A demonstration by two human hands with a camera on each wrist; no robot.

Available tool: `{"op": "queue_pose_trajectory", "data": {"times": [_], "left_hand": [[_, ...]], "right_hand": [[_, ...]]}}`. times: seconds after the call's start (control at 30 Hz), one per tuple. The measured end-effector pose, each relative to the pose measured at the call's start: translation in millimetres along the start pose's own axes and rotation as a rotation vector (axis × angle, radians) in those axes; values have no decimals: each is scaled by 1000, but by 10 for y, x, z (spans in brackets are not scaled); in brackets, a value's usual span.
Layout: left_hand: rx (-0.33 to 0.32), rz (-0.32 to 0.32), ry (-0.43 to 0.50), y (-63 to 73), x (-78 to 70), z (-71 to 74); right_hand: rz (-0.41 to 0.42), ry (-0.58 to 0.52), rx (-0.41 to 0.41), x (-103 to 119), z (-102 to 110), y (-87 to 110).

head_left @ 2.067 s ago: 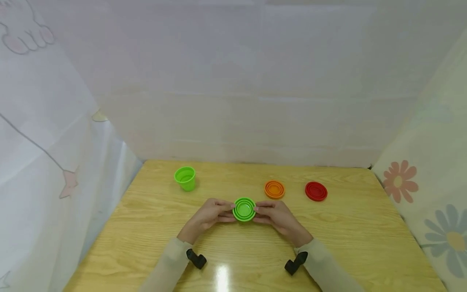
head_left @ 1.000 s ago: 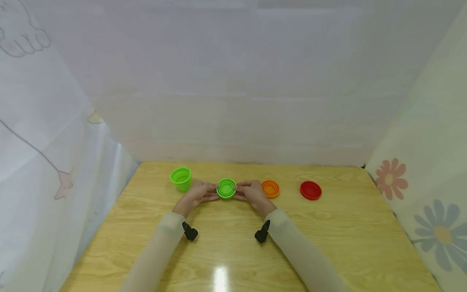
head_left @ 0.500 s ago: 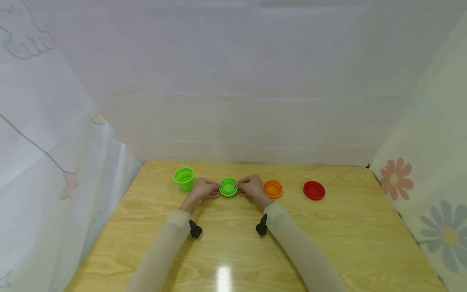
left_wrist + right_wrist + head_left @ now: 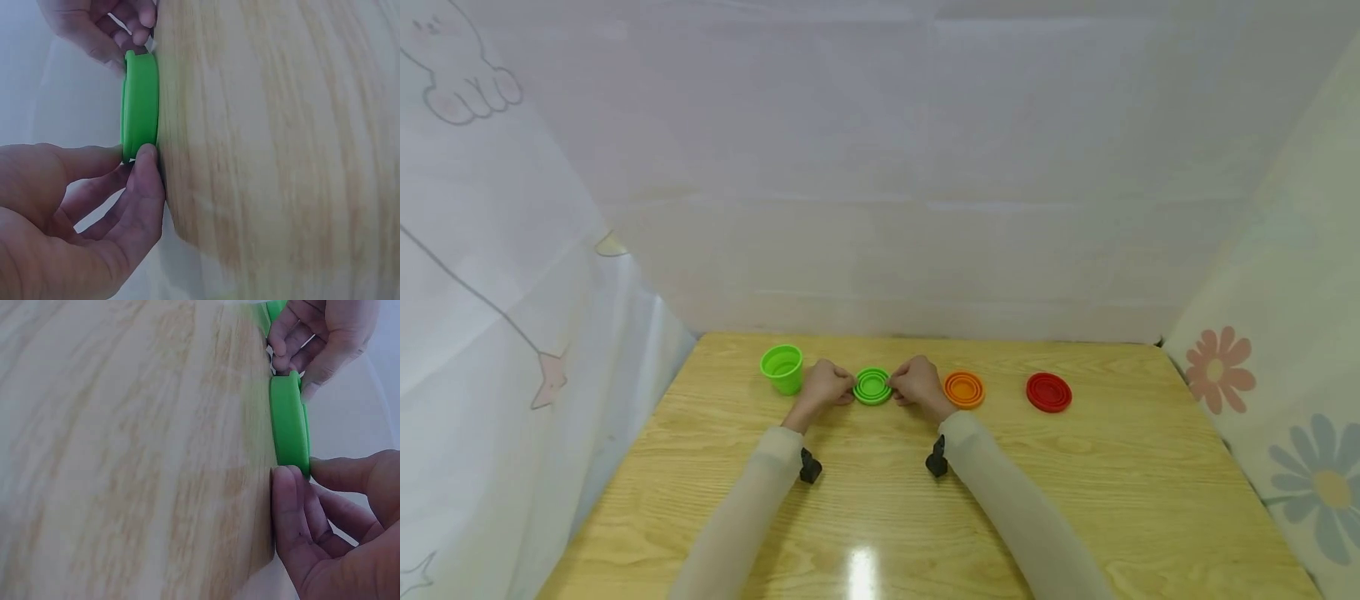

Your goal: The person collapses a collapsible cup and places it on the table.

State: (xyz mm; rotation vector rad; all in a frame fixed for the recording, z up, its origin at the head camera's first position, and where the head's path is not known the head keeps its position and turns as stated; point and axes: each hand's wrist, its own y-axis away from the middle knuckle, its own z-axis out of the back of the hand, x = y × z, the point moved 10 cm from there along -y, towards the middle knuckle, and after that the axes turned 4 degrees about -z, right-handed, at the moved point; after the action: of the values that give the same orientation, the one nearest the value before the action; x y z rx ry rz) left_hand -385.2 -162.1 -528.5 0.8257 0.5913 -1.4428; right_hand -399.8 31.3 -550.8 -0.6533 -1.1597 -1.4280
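Note:
A green collapsible cup (image 4: 872, 387), folded flat into rings, lies on the wooden table between the two hands. At its left edge the left hand (image 4: 828, 384) pinches it, thumb at the upper rim and fingertips low by the tabletop. The right hand (image 4: 917, 383) grips the opposite edge in the same way. Seen side-on in the left wrist view, the cup's green wall (image 4: 142, 106) sits close against the wood. The right wrist view shows the right thumb and fingers (image 4: 289, 494) at the cup's near end.
An expanded green cup (image 4: 786, 380) stands just left of the left hand. To the right lie a flattened orange cup (image 4: 964, 390), close by the right wrist, and a flattened red cup (image 4: 1049, 392). Pale curtains (image 4: 880, 208) hang behind the table and at both sides.
Both hands have carried the flat green cup away from the person and slightly left, down into line with the other cups. Over the last half second it has barely moved.

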Motion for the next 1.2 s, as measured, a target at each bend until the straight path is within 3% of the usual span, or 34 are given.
{"op": "queue_pose_trajectory", "data": {"times": [0.27,0.4,0.57,0.7,0.9,1.03,1.2], "left_hand": [[2,16,38,-5,11,-98],[3,-37,-9,104,-66,-69],[37,-148,-76,296,-226,33],[36,-202,-115,407,-367,302],[-53,-330,-185,493,-556,867],[-156,-375,-225,519,-456,1192],[-193,-318,-209,524,-159,1460]], "right_hand": [[-6,-2,2,-70,70,22],[-2,-44,10,-63,119,72],[80,21,-50,118,216,138],[141,79,-87,362,173,142],[235,41,32,725,-203,118],[235,20,119,804,-506,113],[226,12,179,853,-845,116]]}}
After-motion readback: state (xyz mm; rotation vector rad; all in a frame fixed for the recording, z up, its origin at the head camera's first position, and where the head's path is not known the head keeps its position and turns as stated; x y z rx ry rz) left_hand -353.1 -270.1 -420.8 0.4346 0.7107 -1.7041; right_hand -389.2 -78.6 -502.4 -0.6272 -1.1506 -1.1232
